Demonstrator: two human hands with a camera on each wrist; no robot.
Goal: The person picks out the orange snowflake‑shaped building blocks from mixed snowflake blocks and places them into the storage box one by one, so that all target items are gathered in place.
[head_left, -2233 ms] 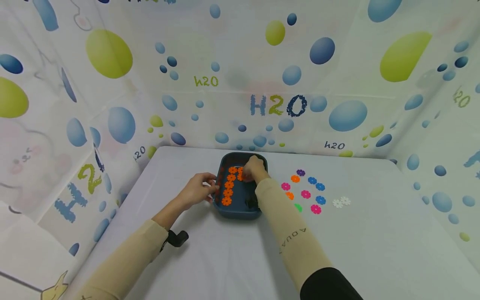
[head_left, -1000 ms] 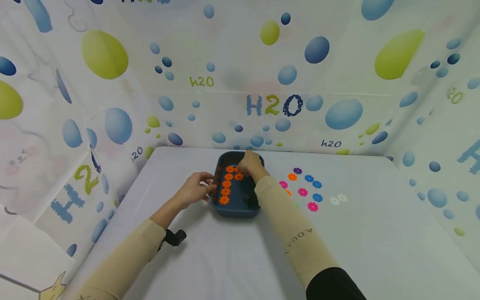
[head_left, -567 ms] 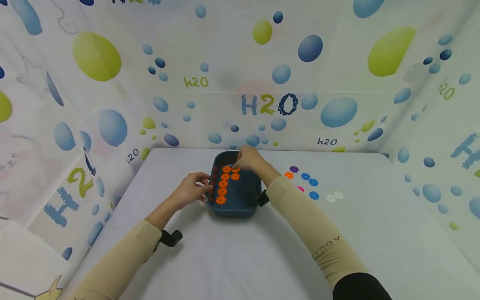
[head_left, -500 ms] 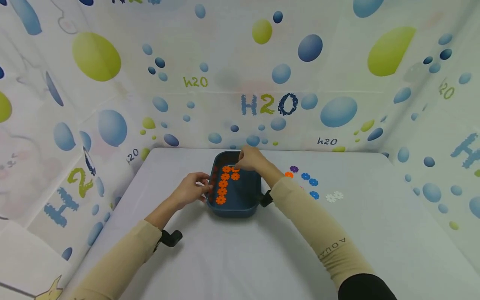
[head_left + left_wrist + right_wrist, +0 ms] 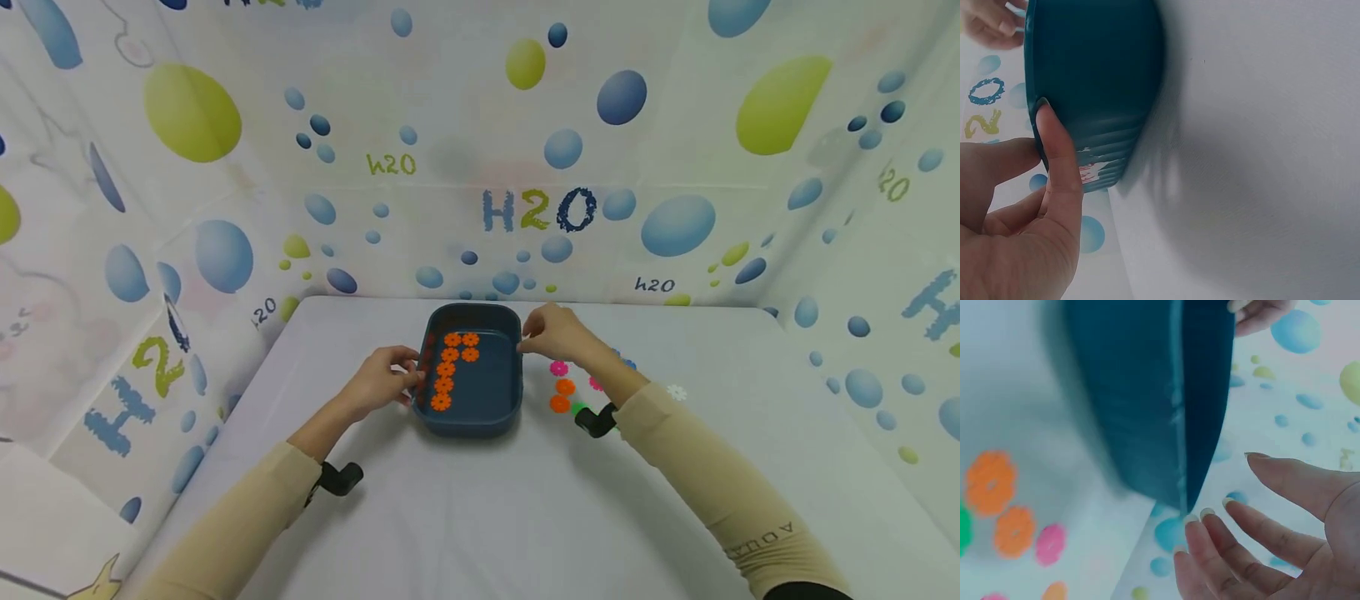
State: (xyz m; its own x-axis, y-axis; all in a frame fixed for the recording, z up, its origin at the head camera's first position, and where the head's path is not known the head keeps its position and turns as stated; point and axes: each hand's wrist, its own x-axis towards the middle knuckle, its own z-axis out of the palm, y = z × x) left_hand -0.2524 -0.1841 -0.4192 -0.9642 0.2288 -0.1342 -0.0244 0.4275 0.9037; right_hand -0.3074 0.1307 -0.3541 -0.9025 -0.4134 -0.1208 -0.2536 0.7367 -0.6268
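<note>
A dark blue tray [image 5: 483, 392] stands on the white table. Inside it, orange flower-shaped pieces [image 5: 444, 385] form a column along the left, with two more pieces beside its far end. My left hand [image 5: 375, 382] pinches the tray's left rim between thumb and finger, as the left wrist view shows on the tray wall [image 5: 1094, 69]. At the tray's right rim is my right hand [image 5: 558, 333]. The right wrist view has its thumb and fingers [image 5: 1266, 534] apart, with nothing between them; whether they touch the rim I cannot tell.
Right of the tray lie loose flower pieces: orange ones [image 5: 560, 404], pink ones [image 5: 558, 367], a green one [image 5: 578, 408] and a white one [image 5: 677, 392]. My right forearm covers part of this group. A patterned curtain [image 5: 465, 100] hangs behind the table.
My right hand has left the far end of the tray and moved right, out over its right rim. The orange piece near its fingers now lies uncovered. My left hand stays at the rim.
</note>
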